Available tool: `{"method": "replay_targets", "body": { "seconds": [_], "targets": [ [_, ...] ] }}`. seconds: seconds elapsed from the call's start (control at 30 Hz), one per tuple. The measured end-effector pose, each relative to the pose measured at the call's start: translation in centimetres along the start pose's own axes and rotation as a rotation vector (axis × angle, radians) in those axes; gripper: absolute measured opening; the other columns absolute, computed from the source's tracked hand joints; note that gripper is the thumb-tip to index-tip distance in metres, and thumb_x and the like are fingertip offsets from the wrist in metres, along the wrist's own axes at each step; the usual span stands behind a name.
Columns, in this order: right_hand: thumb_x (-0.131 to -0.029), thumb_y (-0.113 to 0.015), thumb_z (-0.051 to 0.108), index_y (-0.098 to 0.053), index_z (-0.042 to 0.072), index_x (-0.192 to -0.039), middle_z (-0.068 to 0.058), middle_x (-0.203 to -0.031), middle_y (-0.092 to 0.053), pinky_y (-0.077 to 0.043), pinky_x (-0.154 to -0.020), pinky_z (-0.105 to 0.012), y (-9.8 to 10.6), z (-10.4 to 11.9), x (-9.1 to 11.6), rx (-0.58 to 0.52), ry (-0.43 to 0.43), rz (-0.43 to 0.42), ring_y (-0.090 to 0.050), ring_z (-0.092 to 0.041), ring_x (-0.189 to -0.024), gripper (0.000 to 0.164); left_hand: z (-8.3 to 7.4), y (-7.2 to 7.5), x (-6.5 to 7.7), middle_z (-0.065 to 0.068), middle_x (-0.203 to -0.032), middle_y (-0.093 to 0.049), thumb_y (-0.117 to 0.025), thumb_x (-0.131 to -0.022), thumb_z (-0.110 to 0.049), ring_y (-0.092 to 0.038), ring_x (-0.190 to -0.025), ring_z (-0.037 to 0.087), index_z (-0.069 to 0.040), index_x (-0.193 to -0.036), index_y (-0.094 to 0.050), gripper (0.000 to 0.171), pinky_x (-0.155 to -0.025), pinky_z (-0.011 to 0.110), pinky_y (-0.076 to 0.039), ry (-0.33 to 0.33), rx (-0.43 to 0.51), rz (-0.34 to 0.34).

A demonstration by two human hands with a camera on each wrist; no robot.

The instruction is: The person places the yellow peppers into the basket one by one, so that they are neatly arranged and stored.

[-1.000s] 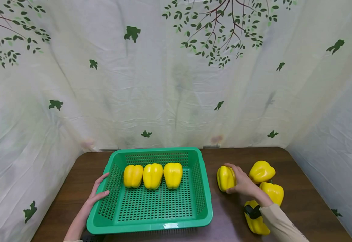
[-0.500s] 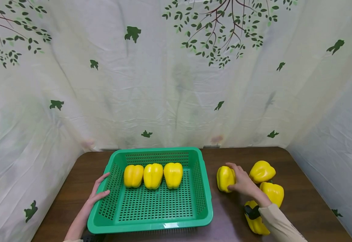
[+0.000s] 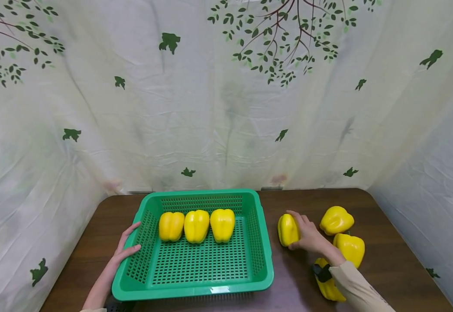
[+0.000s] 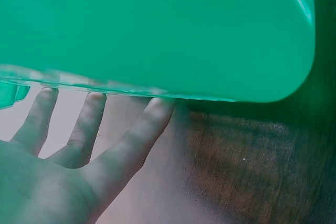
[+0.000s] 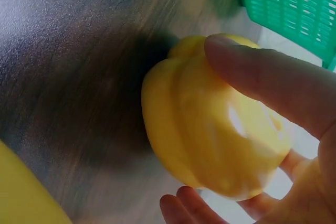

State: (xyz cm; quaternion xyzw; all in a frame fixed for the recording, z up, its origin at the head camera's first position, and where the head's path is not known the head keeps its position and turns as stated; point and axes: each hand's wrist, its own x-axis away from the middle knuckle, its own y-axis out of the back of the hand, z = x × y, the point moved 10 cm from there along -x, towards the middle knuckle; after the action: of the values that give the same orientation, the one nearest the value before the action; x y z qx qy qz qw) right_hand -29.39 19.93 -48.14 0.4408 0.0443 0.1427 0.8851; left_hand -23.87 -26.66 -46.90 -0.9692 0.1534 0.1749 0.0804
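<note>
Our left hand rests against a green basket, its fingers straight and spread along the rim and outer side. Inside, to the right of those fingertips, three yellow peppers sit in a row. Our right hand grasps a single pepper between thumb and fingers, just above or on the brown table. Right of these fingers lie three loose peppers.
</note>
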Motion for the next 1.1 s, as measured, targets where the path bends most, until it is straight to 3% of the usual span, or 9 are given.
{"method": "replay_targets", "body": {
  "seconds": [0.33, 0.6, 0.83, 1.1],
  "targets": [
    [-0.065, -0.087, 0.008, -0.032, 0.005, -0.143, -0.023, -0.122, -0.045, -0.044, -0.082, -0.055, 0.3, 0.2, -0.1, 0.027, 0.013, -0.031, -0.046, -0.039, -0.102, 0.095, -0.2, 0.1, -0.1, -0.011, -0.135, -0.043, -0.033, -0.088, 0.017, -0.048, -0.117, 0.003, -0.019, -0.146, -0.036, 0.069, -0.087, 0.020, -0.044, -0.041, -0.003, -0.005],
    [-0.066, -0.086, 0.012, -0.030, 0.004, -0.142, -0.022, -0.120, -0.047, -0.045, -0.078, -0.048, 2.2, 2.0, 0.2, -0.009, 0.102, -0.103, -0.045, -0.035, -0.099, 0.094, -0.2, 0.0, 0.0, -0.011, -0.136, -0.041, -0.032, -0.090, 0.015, -0.047, -0.119, 0.003, -0.015, -0.148, -0.031, 0.066, -0.088, 0.020, -0.044, -0.023, -0.006, -0.004],
    [-0.066, -0.086, 0.012, -0.029, 0.007, -0.144, -0.020, -0.122, -0.046, -0.046, -0.075, -0.043, 3.4, 3.1, 0.1, -0.059, 0.136, -0.131, -0.044, -0.033, -0.100, 0.096, -0.1, 0.2, 0.1, -0.012, -0.136, -0.040, -0.033, -0.089, 0.016, -0.047, -0.117, 0.002, -0.019, -0.148, -0.034, 0.067, -0.086, 0.020, -0.044, -0.018, -0.022, -0.020],
    [-0.068, -0.084, 0.015, -0.028, 0.009, -0.145, -0.019, -0.125, -0.044, -0.046, -0.076, -0.043, 4.4, 5.0, 0.3, -0.087, 0.192, -0.150, -0.045, -0.032, -0.102, 0.096, -0.3, 0.1, -0.1, -0.012, -0.136, -0.040, -0.033, -0.088, 0.017, -0.047, -0.118, 0.002, -0.016, -0.148, -0.034, 0.068, -0.087, 0.020, -0.044, -0.049, -0.012, -0.002]
  ]
}}
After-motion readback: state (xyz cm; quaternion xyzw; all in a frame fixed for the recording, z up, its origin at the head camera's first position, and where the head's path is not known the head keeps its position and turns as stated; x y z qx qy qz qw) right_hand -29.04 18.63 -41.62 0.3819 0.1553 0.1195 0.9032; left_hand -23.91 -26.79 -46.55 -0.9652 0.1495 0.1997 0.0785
